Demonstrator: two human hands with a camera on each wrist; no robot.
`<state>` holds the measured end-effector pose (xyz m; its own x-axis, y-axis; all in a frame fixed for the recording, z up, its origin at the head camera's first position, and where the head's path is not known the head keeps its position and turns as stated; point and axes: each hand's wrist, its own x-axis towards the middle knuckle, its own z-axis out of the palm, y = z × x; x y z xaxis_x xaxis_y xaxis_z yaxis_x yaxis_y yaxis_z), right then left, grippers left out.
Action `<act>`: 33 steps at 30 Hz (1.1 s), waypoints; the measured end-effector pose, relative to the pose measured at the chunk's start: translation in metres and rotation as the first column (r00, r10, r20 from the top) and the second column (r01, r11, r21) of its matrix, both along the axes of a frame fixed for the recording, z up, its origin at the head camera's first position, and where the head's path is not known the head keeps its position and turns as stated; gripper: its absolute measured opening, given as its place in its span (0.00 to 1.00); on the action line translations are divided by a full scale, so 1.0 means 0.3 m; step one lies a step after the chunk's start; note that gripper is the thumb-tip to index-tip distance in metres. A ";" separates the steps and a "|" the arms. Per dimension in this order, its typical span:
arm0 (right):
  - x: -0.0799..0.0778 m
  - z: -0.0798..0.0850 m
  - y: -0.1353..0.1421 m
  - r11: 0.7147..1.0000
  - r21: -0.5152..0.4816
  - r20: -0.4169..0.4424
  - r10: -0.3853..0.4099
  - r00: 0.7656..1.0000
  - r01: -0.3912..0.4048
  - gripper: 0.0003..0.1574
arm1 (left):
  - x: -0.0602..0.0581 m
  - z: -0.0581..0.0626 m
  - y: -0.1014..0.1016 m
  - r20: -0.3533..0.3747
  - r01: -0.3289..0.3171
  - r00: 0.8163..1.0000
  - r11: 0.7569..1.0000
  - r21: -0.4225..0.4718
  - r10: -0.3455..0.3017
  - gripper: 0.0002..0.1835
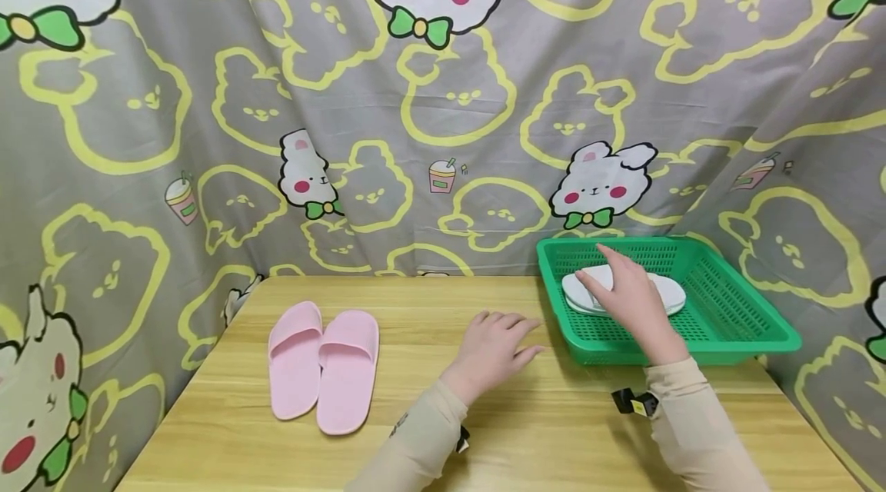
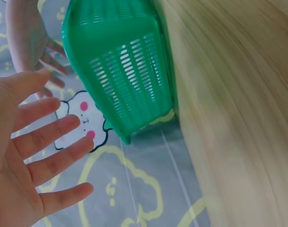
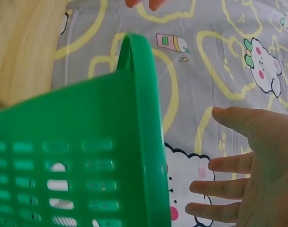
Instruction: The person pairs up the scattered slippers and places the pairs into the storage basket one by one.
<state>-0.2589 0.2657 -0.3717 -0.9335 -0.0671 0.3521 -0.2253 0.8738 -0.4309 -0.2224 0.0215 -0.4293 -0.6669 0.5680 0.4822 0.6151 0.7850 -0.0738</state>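
White slippers lie stacked in the left part of a green plastic basket. Above them hovers my right hand, fingers extended and holding nothing; it partly hides the slippers in the head view. My left hand is over the table just left of the basket, its fingers spread and nothing in its grasp. In the left wrist view the left hand shows straight, parted fingers beside the basket. The right wrist view has the right hand beyond the basket rim, fingers apart.
A pair of pink slippers lies side by side on the left of the wooden table. A grey patterned curtain hangs behind and along both sides. The basket stands at the table's back right, close to the curtain.
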 end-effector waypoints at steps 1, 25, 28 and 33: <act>0.002 -0.003 -0.006 1.000 -0.005 0.003 0.006 1.000 -0.006 0.46 | 0.001 -0.002 -0.008 -0.021 0.007 1.000 1.000 0.003 -0.007 0.21; 0.022 -0.050 -0.134 0.992 -0.020 -0.043 0.122 0.992 -0.123 0.31 | -0.012 -0.032 -0.203 -0.047 -0.006 0.999 0.999 -0.040 0.004 0.19; 0.023 -0.056 -0.152 0.989 0.002 -0.052 0.147 0.988 -0.147 0.31 | -0.010 -0.029 -0.229 -0.023 -0.017 1.000 0.999 -0.033 0.016 0.19; 0.027 -0.066 -0.177 0.983 0.040 -0.068 0.181 0.981 -0.179 0.30 | -0.007 -0.029 -0.269 -0.001 -0.044 0.999 0.999 -0.025 0.044 0.20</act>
<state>-0.2508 0.2126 -0.3916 -0.8778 -0.2444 0.4119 -0.4091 0.8297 -0.3796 -0.2244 -0.0591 -0.4380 -0.6912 0.5501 0.4686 0.5801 0.8091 -0.0942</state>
